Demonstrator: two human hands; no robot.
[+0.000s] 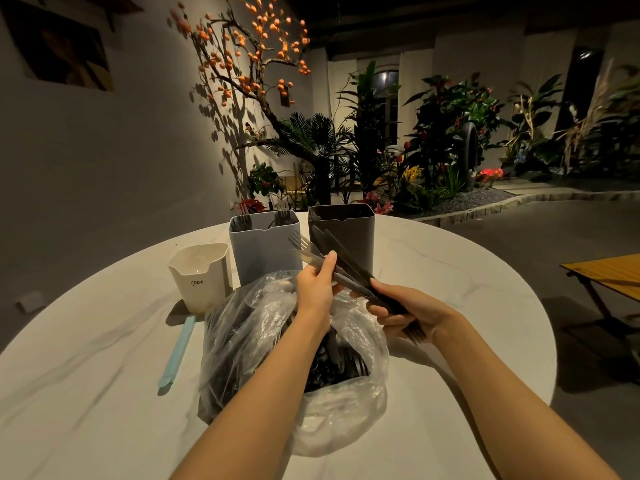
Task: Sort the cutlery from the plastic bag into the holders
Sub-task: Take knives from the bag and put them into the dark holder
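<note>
Early days: a few forks stand in the blue holder (265, 251), but the bag (263, 344) mid-tabletop looks stuffed. Left hand (317, 289) pinches forks (304, 249); right hand (398, 311) grips dark knives (341, 258).

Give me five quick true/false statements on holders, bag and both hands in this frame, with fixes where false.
1. Forks stand in the blue-grey holder. True.
2. The white holder lies tipped on its side. False: it stands upright, left of the blue-grey one.
3. The right hand grips dark knives. True.
4. The left hand is deep inside the plastic bag. False: it is above the bag, holding forks.
5. The dark holder stands left of the white one. False: it stands furthest right.
</note>
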